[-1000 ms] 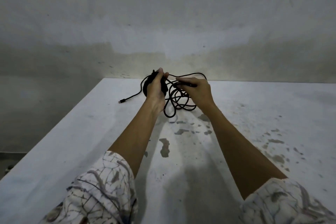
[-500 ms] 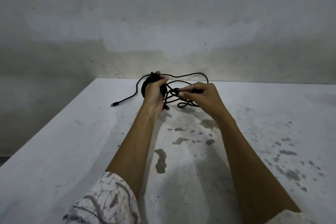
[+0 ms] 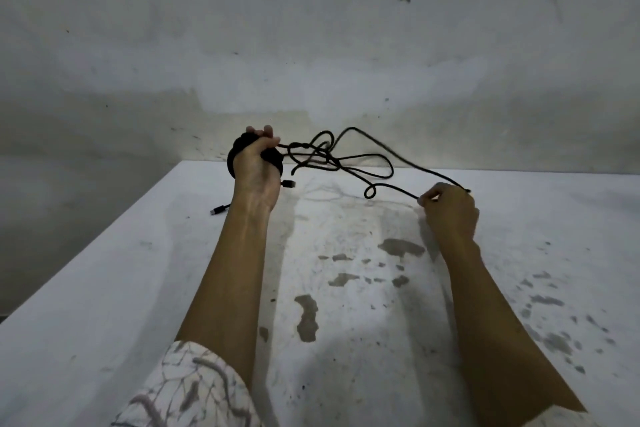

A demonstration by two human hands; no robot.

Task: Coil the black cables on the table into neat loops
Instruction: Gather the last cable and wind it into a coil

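Two hands work over the stained white table (image 3: 104,288): your left hand (image 3: 256,177) is clenched round the wound coil (image 3: 273,158), your right hand (image 3: 448,210) pinches the loose cable (image 3: 349,163) stretched in tangled bends between them. You look mid-coil with slack remaining; next, I judge, bring the right hand in to lay another loop, shaking out the small kink (image 3: 370,191) first.

The right hand (image 3: 450,210), close beside the left hand (image 3: 256,173) a second ago, has swung out to the right, drawing the loose cable (image 3: 346,163) (formerly bunched) into long open strands above the table.

coil (image 3: 273,159) left, loose cable (image 3: 349,163) right, above table (image 3: 104,288)
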